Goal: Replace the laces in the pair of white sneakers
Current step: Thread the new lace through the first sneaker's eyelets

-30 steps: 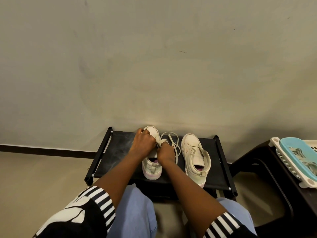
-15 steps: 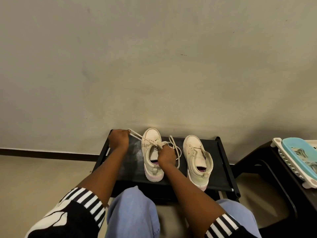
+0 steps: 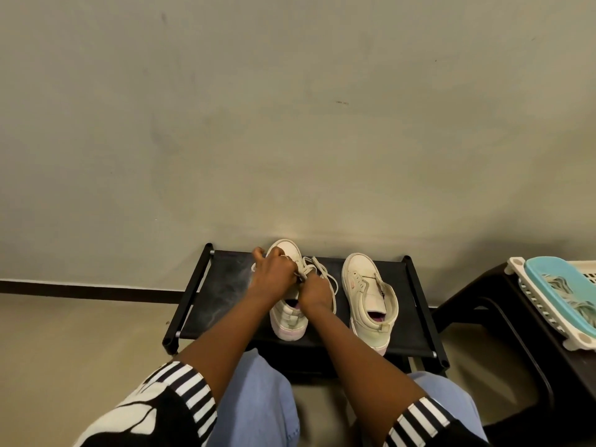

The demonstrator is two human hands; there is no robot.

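Rack (image 3: 222, 285) stands against the wall, open room at its left end. One sneaker (image 3: 290, 327) sits mid-rack, the other sneaker (image 3: 371, 295) toward the right end, heel overhanging the front edge. Left hand (image 3: 274, 279) and right hand (image 3: 316, 293) meet over the mid-rack one, fingers curled, pinching the lace (image 3: 322, 269); eyelets hidden beneath.

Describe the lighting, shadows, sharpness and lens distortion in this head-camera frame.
Head view: soft, even light, no glare, a faint warm patch on the wall above the rack and a diffuse shadow right of it; head view: wide-angle lens splays the rack's sides; head view: left hand and right hand at the lace look slightly soft, fingertip detail lost.
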